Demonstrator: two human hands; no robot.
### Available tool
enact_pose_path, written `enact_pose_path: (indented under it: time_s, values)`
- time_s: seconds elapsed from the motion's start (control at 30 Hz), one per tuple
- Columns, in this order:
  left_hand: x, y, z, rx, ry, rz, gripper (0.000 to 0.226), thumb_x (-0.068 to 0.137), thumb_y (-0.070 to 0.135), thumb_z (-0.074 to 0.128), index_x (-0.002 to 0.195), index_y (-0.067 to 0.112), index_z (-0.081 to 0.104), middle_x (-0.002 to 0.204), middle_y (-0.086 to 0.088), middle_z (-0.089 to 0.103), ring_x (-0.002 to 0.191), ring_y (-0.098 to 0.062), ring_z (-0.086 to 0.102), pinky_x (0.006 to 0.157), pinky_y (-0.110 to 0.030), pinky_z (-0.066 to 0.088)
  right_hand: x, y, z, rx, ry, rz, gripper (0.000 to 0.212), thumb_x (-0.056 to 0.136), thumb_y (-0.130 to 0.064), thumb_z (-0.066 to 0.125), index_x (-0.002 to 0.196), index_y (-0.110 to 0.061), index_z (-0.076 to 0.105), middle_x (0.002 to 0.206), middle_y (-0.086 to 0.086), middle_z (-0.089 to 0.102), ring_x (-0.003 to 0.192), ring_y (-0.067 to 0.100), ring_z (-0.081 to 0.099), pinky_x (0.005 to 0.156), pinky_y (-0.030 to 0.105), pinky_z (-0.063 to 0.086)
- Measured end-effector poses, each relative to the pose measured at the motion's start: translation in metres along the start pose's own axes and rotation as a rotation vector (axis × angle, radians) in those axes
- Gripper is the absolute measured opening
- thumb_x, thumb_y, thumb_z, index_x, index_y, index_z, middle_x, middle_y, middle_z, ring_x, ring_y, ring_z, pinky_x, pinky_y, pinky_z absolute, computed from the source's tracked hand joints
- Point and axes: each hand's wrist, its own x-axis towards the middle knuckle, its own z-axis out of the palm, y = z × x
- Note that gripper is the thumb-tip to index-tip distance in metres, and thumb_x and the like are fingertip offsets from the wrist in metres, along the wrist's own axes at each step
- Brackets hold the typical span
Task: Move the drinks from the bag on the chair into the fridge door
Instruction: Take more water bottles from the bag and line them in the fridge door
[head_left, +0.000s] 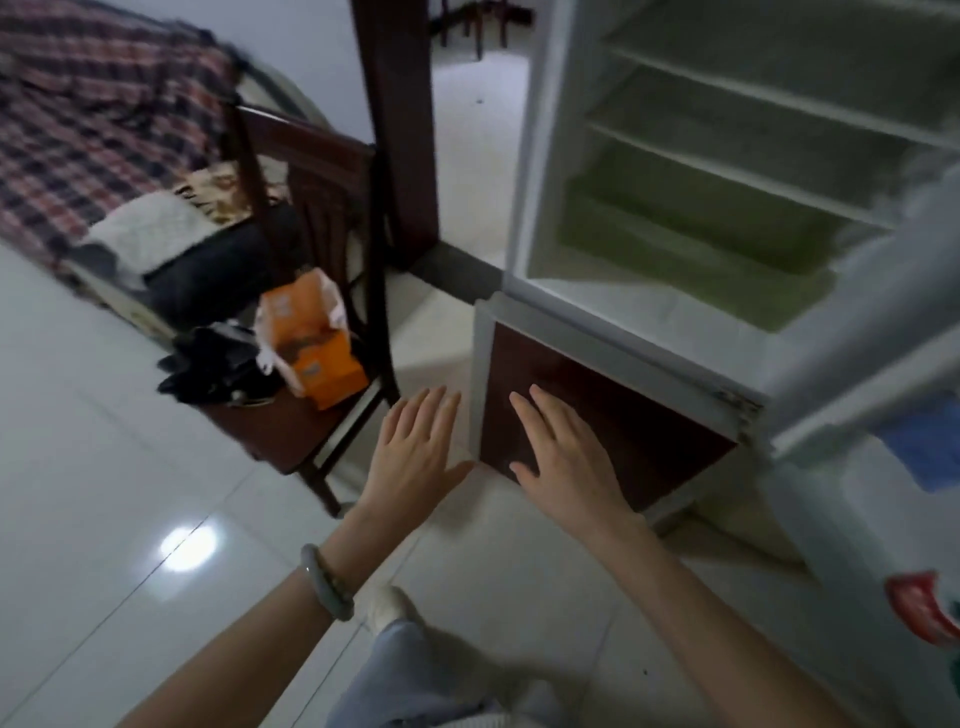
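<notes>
Hands (488, 457) flat, fingers spread, empty

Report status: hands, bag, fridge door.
Left hand and right hand open, empty, held out flat. Orange-and-white bag on the chair, untouched. Fridge door open at right; nothing between chair and fridge.

Far left: a bed covered by a red, white and navy plaid blanket (98, 104), with a white fluffy cloth (150, 228) and a dark grey bundle of fabric (218, 275) lying at its near edge. A dark brown wooden door frame post (397, 119) rises at centre. Glossy white floor tiles (104, 467) fill the near left, bearing one bright round light reflection (188, 546).
</notes>
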Motion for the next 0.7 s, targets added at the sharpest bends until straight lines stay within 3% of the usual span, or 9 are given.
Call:
enact_pose_path:
  time_s: [0.33,0.5,0.7]
  values:
    - [-0.001,-0.184,0.009,0.040,-0.060,-0.233,0.084,0.067,0.049,0.076,0.133,0.006,0.046,0.136,-0.014,0.051,0.125,-0.031,0.049,0.104,-0.047,0.036,0.152,-0.115,0.066,0.112,-0.117,-0.145,0.076,0.075,-0.022,0.074,0.140,-0.010,0.034,0.140,0.019,0.043,0.129,0.034,0.040,0.104,0.042,0.036]
    - [0.005,-0.238,0.017,0.003,-0.111,-0.328,0.081,0.073,0.047,0.071,0.137,0.008,0.041,0.139,-0.015,0.047,0.130,-0.032,0.043,0.108,-0.046,0.031,0.209,-0.139,0.089,0.182,-0.222,-0.153,0.073,0.086,-0.025,0.062,0.145,-0.018,0.019,0.151,0.009,0.024,0.139,0.024,0.022,0.112,0.038,0.026]
    - [0.035,-0.280,0.035,-0.018,-0.137,-0.403,0.074,0.068,0.044,0.075,0.127,0.005,0.051,0.129,-0.016,0.056,0.121,-0.033,0.052,0.103,-0.047,0.037,0.279,-0.142,0.121,0.168,-0.292,-0.162,0.070,0.086,-0.024,0.061,0.144,-0.016,0.023,0.150,0.010,0.027,0.138,0.025,0.024,0.110,0.036,0.027]
